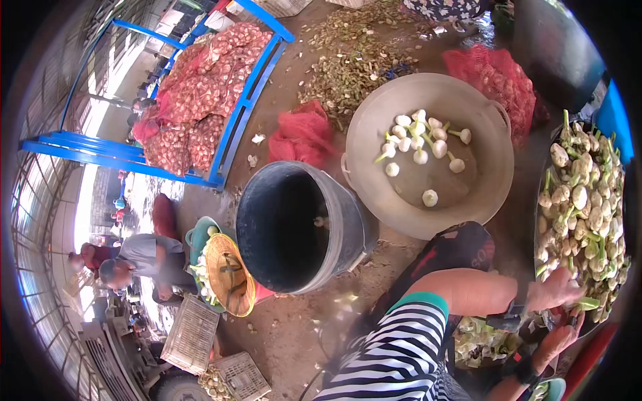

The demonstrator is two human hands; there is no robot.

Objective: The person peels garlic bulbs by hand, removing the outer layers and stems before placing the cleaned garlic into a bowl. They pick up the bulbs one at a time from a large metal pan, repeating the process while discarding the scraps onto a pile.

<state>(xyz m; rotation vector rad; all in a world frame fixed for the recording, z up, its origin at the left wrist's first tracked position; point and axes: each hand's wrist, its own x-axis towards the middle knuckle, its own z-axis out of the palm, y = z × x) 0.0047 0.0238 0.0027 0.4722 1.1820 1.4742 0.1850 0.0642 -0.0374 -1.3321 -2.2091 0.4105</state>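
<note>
At five o'clock, a black-and-white striped sleeve has a teal cuff; at three, cream-and-green garlic bulbs; at two, a beige basin; at eleven, a blue rack.

green stalk: short, pale green, held at the near part of the bulb heap on the right, one end jutting right, other end covered, can't tell if a bulb is attached; heap: garlic-like bulbs, cream to brown, skins on, many with green stalks, piled at mixed angles, longest far to near
</note>
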